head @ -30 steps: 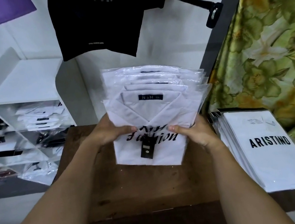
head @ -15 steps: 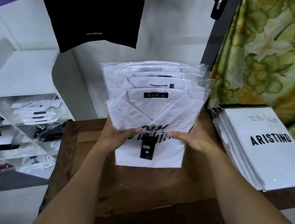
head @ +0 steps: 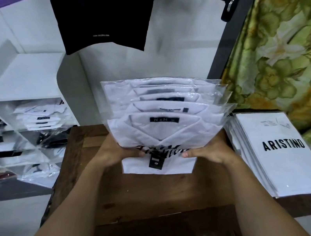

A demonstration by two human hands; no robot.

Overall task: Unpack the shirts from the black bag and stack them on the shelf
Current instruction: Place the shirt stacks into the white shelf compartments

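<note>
shirt stack (head: 164, 128) gripped between left hand (head: 113, 153) – right hand (head: 210, 153)

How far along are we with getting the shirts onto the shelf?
Done: some wrapped shirts already lie in the white shelf. In hand: the left hand and right hand grip a fanned stack of wrapped white shirts over the wooden table. Left: shelving that stack; perhaps the ARISTINO pile too. The black bag is not in view.
</note>
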